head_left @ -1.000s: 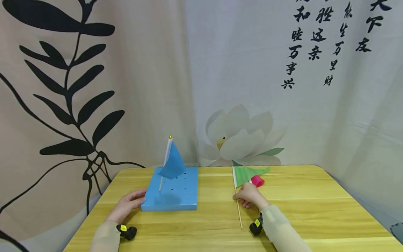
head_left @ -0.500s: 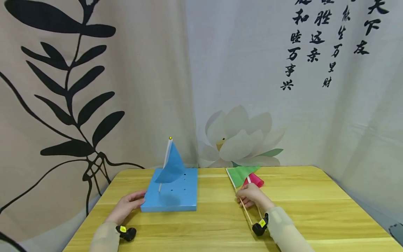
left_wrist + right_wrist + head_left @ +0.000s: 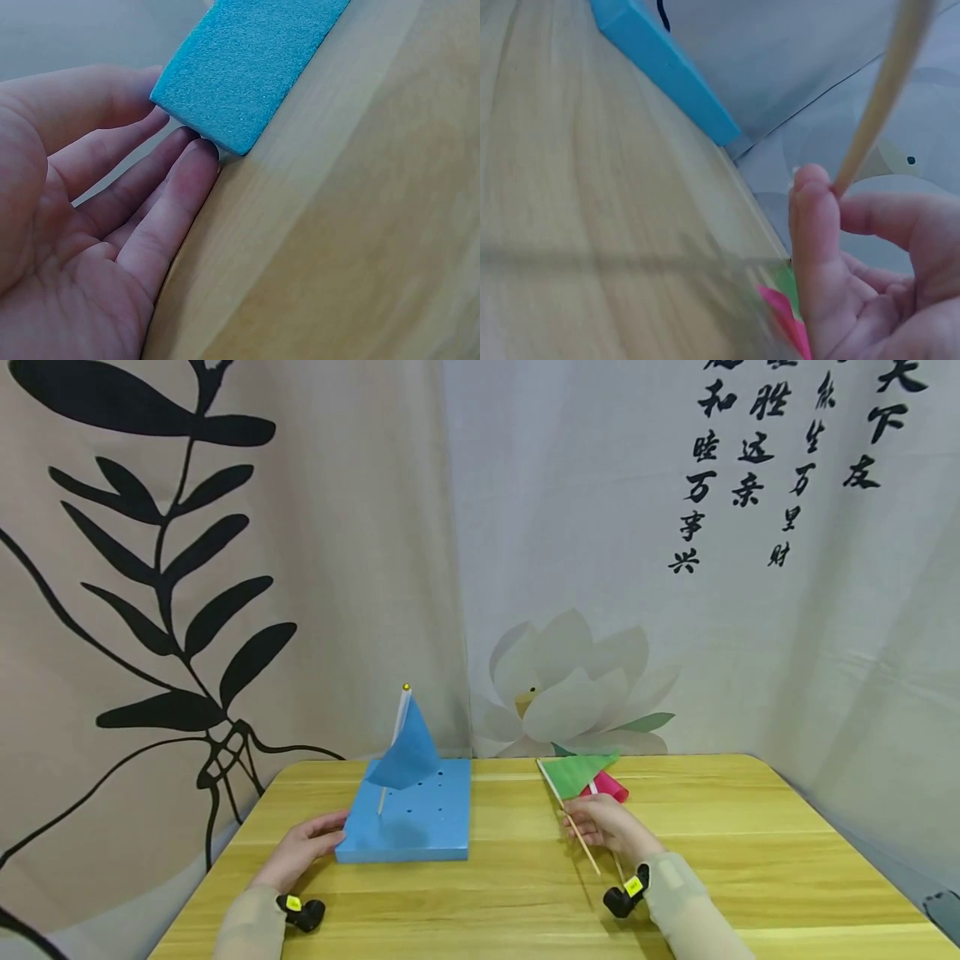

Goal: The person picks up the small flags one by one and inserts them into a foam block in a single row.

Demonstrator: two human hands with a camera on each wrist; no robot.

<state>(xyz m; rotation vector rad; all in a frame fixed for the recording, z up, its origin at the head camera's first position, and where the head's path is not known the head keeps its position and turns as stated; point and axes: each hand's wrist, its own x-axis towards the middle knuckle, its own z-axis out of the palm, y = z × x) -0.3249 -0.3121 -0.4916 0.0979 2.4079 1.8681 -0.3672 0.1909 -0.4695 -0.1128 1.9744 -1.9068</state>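
While your left hand (image 3: 300, 850), fingers (image 3: 172, 202) relaxed, touches the foam block (image 3: 438, 837), your right hand (image 3: 606, 823) pinches the green flag (image 3: 576, 774). A pink flag (image 3: 611, 787) is near the worktop's (image 3: 517, 902) far edge.

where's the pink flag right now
In the head view, the pink flag lies right of centre on the table, next to the green flag and just beyond the right hand.

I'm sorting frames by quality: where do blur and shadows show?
Head view: a faint shadow lies on the blue board below the blue flag; right wrist view: the wooden stick blurs toward the top, and a dim shadow crosses the table; left wrist view: the blue board's rough texture shows, but the table looks soft.
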